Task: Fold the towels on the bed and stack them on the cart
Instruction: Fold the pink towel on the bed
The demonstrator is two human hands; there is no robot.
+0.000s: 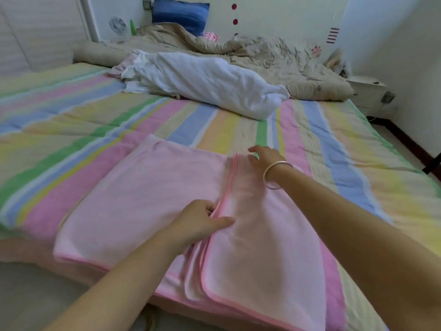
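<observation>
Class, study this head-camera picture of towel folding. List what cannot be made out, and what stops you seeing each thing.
- Cart: outside the head view entirely.
- Left hand: fingertips tucked inside the pink towel fold, head view.
- Right hand: motion blur hides whether it pinches the hem.
- Pink towel's near corner: cut off by the bottom edge.
- White heap: its own creases hide how many pieces it holds.
</observation>
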